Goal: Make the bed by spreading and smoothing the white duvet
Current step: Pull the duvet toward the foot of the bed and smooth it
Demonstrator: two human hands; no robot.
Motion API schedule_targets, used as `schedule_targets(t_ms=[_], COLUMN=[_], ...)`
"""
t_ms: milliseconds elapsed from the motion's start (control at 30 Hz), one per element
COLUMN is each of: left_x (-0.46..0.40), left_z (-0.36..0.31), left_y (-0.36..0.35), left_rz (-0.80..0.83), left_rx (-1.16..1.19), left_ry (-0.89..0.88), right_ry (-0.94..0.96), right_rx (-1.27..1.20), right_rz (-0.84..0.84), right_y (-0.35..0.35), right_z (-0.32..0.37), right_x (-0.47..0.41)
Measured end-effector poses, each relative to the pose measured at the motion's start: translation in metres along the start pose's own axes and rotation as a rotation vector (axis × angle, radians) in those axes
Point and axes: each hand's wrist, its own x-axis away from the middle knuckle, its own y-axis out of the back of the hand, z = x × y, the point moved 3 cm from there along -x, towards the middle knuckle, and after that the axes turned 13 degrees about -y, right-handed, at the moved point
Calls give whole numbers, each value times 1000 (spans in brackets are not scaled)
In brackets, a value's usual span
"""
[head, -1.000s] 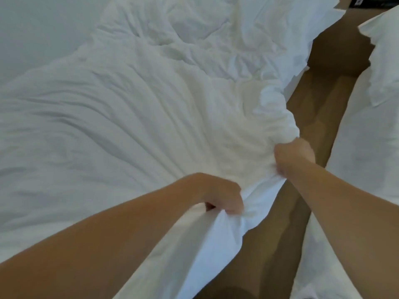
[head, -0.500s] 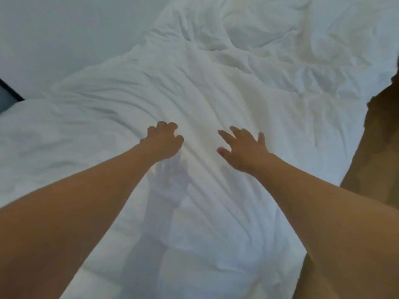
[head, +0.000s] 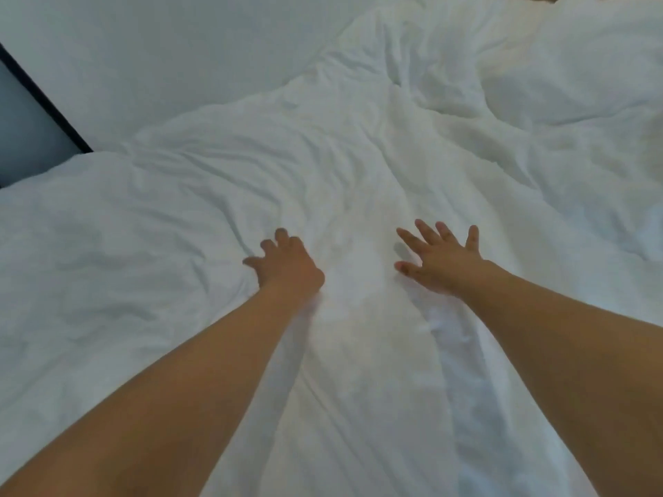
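The white duvet [head: 358, 166] covers nearly the whole view, wrinkled in long folds that run from the middle toward the far right. My left hand [head: 287, 267] rests palm down on it near the centre, fingers spread and slightly bent. My right hand [head: 441, 260] lies flat on the duvet a short way to the right, fingers straight and fanned out. Both forearms reach in from the bottom corners. Neither hand holds any cloth.
A plain white wall [head: 161, 48] runs along the far side of the bed. A dark-framed panel [head: 28, 130] shows at the left edge. The duvet is bunched and puffy at the far right [head: 574, 66].
A second ago both hands gripped the duvet's edge beside the brown floor. They let go and reached over the bed. Since half a second ago they have settled flat onto the duvet.
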Motion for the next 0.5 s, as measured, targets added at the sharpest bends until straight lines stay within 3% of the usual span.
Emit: schedule_targets(t_ms=[33,100,133,200,233,267,300,367,433,500], left_x=[-16,-40,-47,-49,-56,-69,-87,-157,-202,-203], left_z=[-22,-25,-3,68,82,76,49,-72,-216,-297], left_y=[17,14,2,-34,-29,-19,-6,25,29,-17], left_rz=[-151,-187,-105,162,210,204,128,-138,-92,100], left_rx=[-17,-18,-42,-86,-71,-83,-89,23,277,294], left_ry=[-173,-405,-324,96,280,358,328,21,-302,-316], right_ry=[16,26,31,23,-1,-33,-56,-133,-142,-104], right_rx=[3,6,16,65,96,127,150,120,129,167], right_rz=[-50,-111,-139,-202,-242,-275,-275,-240,-157,-68], right_y=[6,10,8,5,6,10,15,20,14,-6], right_z=[0,-8,-19,-64,-95,-127,-154,-214,-266,-303], right_x=[-19,-49,-61,-79,-86,-94,-104,-123,-139,-147])
